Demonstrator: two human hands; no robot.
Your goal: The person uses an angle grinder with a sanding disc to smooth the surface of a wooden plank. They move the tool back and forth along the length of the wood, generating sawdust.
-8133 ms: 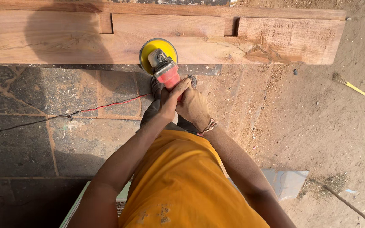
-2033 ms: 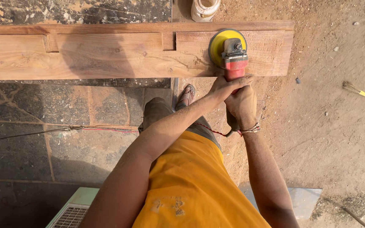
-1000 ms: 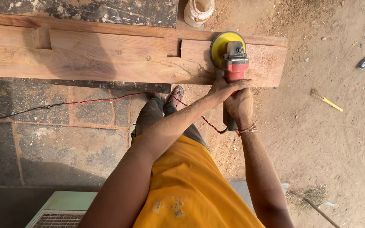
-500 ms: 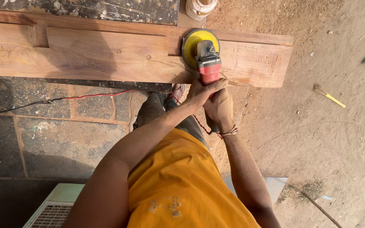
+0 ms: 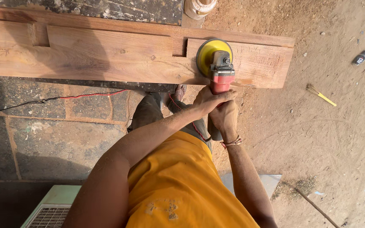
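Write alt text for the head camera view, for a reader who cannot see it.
Both hands, left hand ahead of right hand, grip a red angle grinder whose round yellow sanding disc rests on a long notched wooden beam. A thin red and black cable crosses the stone paving below.

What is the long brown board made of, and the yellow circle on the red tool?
The board looks like bare, unpainted wood: grain lines and a knot show. The yellow disc on the red grinder seems a plastic or rubber pad, smooth and matte; I cannot tell which.
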